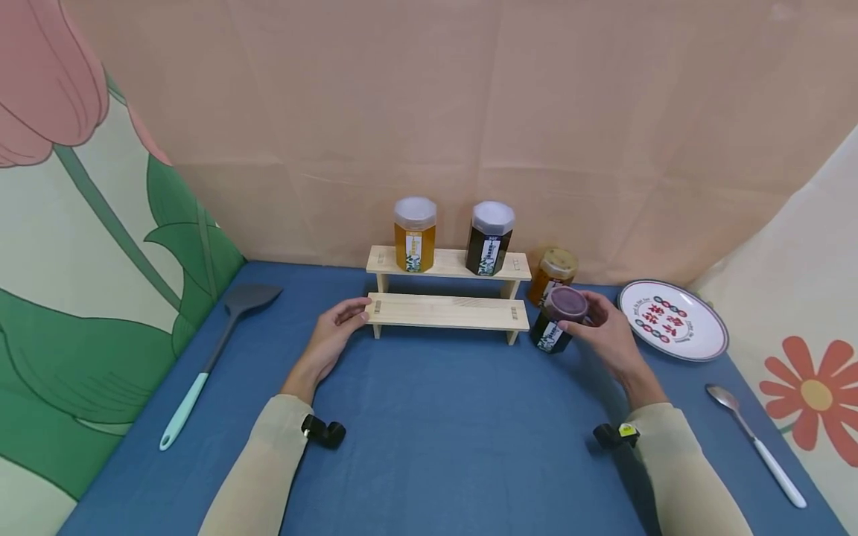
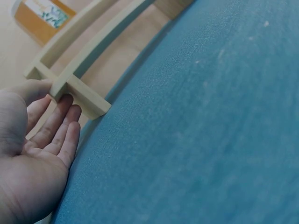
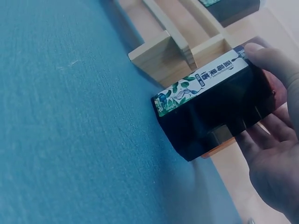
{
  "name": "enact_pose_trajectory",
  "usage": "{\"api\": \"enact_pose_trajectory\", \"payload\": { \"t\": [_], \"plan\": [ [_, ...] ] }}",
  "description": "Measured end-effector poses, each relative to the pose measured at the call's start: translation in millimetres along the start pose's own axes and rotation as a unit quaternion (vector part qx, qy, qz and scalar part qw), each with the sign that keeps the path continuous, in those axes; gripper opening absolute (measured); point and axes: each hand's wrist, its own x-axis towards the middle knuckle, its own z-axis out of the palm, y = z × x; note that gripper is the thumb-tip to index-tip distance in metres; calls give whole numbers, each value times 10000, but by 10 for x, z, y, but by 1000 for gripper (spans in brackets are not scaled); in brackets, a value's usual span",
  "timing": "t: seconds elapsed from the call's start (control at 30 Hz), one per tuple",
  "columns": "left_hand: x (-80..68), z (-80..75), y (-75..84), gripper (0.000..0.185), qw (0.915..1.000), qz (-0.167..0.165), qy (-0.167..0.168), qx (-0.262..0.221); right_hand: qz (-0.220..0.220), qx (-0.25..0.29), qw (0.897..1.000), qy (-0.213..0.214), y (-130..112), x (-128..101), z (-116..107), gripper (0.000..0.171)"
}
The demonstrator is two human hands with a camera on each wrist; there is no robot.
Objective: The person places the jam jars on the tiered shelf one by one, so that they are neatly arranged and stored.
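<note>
My right hand (image 1: 606, 331) grips a dark jar of jam (image 1: 551, 335) by its purple lid, just right of a two-step wooden rack (image 1: 449, 311). In the right wrist view the jar (image 3: 210, 112) is tilted, its white label with leaves and berries facing the camera. At the rack's left end, my left hand (image 1: 335, 335) pinches the lower step; the left wrist view has the thumb over the board (image 2: 70, 70) and fingers beneath it. On the upper step stand an amber jar (image 1: 415, 242) and a dark jar (image 1: 490, 246), both with whitish lids.
Behind the held jar stands another amber jar (image 1: 556, 269) with a yellowish lid. A patterned white plate (image 1: 697, 320) and a spoon (image 1: 754, 443) lie on the right. A spatula (image 1: 217, 357) lies on the left of the blue cloth (image 1: 429, 432). A beige backdrop (image 1: 335, 112) rises behind.
</note>
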Motion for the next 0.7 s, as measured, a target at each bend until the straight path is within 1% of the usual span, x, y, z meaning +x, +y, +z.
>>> {"api": "enact_pose_trajectory", "payload": {
  "t": [0.23, 0.33, 0.4, 0.57, 0.7],
  "plan": [
    [16, 10, 1, 39, 10000, -9, -23, -62, 53, -51, 10000, 67, -15, 20, -27, 86],
    [14, 6, 2, 39, 10000, -5, -25, -73, 89, -158, 9998, 74, -49, 14, -42, 85],
    [9, 1, 5, 39, 10000, 9, -26, -74, 56, -139, 9998, 89, -82, 7, -49, 83],
    [0, -4, 17, 38, 10000, 37, -26, -69, -198, 234, 9993, 205, -185, 7, -74, 76],
    [-2, -3, 21, 38, 10000, 16, -19, -59, -324, 559, 9973, 359, -270, 12, -111, 75]
  ]
}}
